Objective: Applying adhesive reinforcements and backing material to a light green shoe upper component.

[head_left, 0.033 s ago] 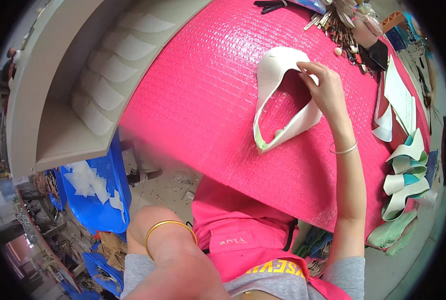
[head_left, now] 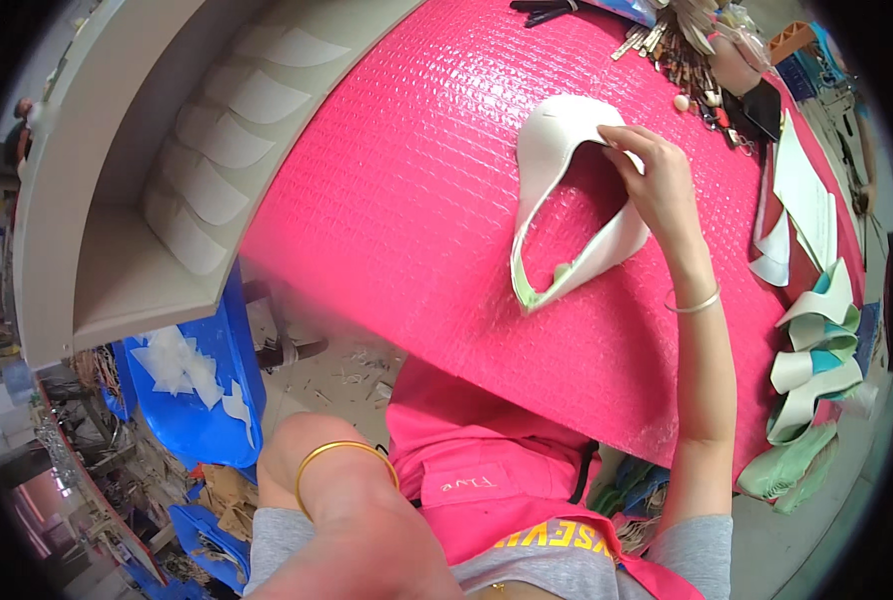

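Note:
A white shoe upper (head_left: 552,135) with a pale green lining stands on the pink table covering, its rounded toe away from me and its pointed end nearer. My right hand (head_left: 657,185) is closed at the inner edge of its opening, pinching that rim between thumb and fingers. Through the opening the pink covering shows. My left arm is bent up close to the camera, with a gold bangle around it. Only a blurred part of my left hand (head_left: 367,555) shows at the lower edge; its fingers are out of sight.
The pink table covering (head_left: 417,200) spreads ahead. At left, a grey shelf (head_left: 117,280) holds several white curved pieces (head_left: 267,95). Below it stands a blue bin (head_left: 192,430) with white scraps. More uppers (head_left: 817,370) lie at the right edge, near white sheets (head_left: 807,200). Tools (head_left: 682,60) crowd the far right.

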The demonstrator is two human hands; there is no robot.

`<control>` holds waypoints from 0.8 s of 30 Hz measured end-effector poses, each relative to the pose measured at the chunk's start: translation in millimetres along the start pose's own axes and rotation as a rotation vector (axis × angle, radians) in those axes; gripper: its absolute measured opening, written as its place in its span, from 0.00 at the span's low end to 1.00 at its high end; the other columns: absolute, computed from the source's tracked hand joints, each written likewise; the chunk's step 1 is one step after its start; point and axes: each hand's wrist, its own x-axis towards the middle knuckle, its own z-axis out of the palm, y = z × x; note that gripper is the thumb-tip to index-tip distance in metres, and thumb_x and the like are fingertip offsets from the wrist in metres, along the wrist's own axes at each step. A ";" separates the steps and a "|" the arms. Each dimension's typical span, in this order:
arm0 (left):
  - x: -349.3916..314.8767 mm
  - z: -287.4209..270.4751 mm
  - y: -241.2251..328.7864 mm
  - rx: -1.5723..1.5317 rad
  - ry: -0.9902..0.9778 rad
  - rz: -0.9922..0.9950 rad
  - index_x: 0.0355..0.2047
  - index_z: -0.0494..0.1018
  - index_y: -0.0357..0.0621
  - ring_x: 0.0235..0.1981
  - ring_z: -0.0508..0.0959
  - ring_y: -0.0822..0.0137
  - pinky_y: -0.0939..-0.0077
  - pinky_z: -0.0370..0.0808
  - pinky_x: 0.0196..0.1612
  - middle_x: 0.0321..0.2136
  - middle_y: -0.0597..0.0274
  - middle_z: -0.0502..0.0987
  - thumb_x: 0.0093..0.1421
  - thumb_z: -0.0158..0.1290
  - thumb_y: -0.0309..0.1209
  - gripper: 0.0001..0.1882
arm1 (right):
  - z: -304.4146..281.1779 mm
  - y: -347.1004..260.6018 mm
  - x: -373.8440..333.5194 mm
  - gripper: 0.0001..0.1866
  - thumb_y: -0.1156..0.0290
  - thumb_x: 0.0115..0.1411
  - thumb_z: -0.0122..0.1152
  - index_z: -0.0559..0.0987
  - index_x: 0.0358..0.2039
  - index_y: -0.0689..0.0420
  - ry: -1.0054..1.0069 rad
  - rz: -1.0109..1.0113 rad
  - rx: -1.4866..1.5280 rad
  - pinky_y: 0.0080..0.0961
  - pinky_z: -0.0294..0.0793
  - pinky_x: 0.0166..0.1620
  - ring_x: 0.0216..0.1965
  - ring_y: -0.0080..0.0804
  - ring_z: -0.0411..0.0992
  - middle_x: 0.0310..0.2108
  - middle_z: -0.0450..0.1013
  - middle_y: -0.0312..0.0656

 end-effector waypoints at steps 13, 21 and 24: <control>-168.1 86.3 -285.0 0.438 -0.800 -0.593 0.33 0.73 0.44 0.32 0.75 0.55 0.63 0.72 0.34 0.31 0.55 0.75 0.51 0.49 0.29 0.09 | -53.7 -17.2 -20.5 0.24 0.76 0.43 0.60 0.71 0.45 0.59 -0.316 -0.110 0.126 0.32 0.66 0.48 0.46 0.44 0.65 0.47 0.65 0.48; -171.1 90.5 -308.6 0.385 -0.520 -0.919 0.30 0.73 0.46 0.26 0.76 0.54 0.66 0.71 0.29 0.25 0.52 0.75 0.50 0.49 0.34 0.09 | -60.5 -8.8 -29.6 0.20 0.81 0.48 0.51 0.70 0.45 0.60 -0.305 0.209 0.316 0.30 0.62 0.52 0.50 0.45 0.63 0.48 0.64 0.50; -176.1 98.0 -299.7 0.373 -0.492 -0.778 0.29 0.74 0.46 0.26 0.76 0.55 0.65 0.71 0.29 0.22 0.52 0.75 0.50 0.51 0.37 0.10 | -44.3 -7.9 -29.3 0.20 0.81 0.49 0.47 0.69 0.46 0.61 -0.312 0.103 0.235 0.32 0.59 0.54 0.52 0.47 0.61 0.48 0.64 0.52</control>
